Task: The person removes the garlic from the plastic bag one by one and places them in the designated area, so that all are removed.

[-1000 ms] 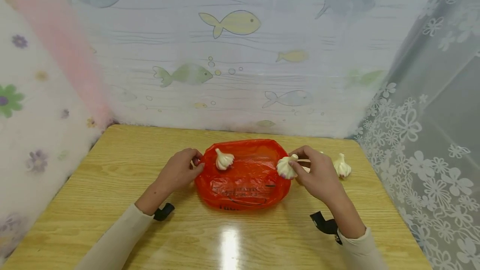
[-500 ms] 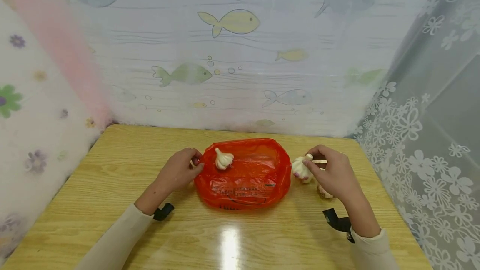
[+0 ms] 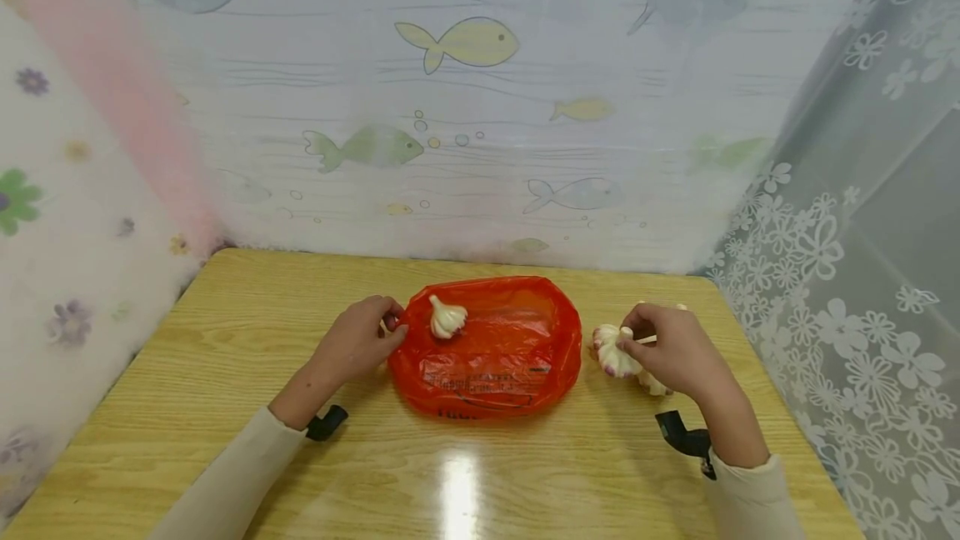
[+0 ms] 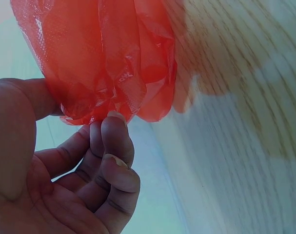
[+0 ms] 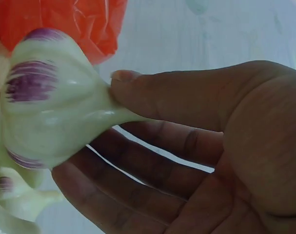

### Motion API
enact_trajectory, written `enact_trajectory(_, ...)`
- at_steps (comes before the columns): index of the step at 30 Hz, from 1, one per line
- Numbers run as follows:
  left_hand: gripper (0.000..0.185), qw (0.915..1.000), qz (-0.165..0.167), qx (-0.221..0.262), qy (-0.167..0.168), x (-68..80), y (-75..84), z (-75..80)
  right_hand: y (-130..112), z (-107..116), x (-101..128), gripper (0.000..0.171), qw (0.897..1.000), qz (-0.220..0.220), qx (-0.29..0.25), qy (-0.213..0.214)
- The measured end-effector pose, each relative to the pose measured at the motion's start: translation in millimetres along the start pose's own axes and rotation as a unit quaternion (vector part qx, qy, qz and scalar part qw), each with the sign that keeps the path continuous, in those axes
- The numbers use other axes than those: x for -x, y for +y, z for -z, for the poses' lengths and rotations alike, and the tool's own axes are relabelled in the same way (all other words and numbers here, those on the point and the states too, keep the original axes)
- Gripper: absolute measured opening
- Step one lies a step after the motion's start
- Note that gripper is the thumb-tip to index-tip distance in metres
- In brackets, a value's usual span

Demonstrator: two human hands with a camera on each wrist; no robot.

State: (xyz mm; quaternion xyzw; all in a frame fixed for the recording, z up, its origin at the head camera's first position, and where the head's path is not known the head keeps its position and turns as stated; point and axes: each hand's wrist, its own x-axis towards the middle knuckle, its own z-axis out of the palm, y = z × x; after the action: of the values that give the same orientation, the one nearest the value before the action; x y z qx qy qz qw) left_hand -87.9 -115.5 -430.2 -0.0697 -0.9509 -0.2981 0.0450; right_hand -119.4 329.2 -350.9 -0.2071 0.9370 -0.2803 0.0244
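My left hand (image 3: 356,336) pinches the left edge of a red plastic bag (image 3: 517,327). In the left wrist view the thumb and fingertips meet at the gathered film. The bag is flat and rounded with dark printing, and one white garlic bulb (image 3: 447,319) sits at its upper left. To the right of the bag, my right hand (image 3: 678,348) holds another garlic bulb (image 5: 50,102) by its stem, thumb on one side and fingers on the other. Purple streaks mark this bulb. More garlic (image 5: 23,192) lies just beyond it, partly hidden in the head view by the right hand.
All of this is on a wooden table (image 3: 247,307) with a bright light reflection near the front. A fish-patterned curtain (image 3: 465,148) hangs behind it. Lacy flowered fabric (image 3: 847,340) runs along the right side.
My right hand has moved right and slightly down with its garlic bulb, away from the bag's right edge to the other garlic. The left hand and the bag have stayed put.
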Motion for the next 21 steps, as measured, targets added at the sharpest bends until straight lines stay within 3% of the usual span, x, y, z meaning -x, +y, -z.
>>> enact_trajectory(9, 0.018, 1.0000, 0.004, -0.001, -0.002, -0.6, 0.0, 0.0, 8.0, -4.9, -3.1, 0.009, 0.998, 0.010, 0.012, -0.058)
enact_trajectory(21, 0.017, 1.0000, 0.001, 0.001, -0.001, 0.3, 0.3, 0.1, 15.9, -13.3, -8.7, 0.014, 0.996, 0.012, 0.029, -0.082)
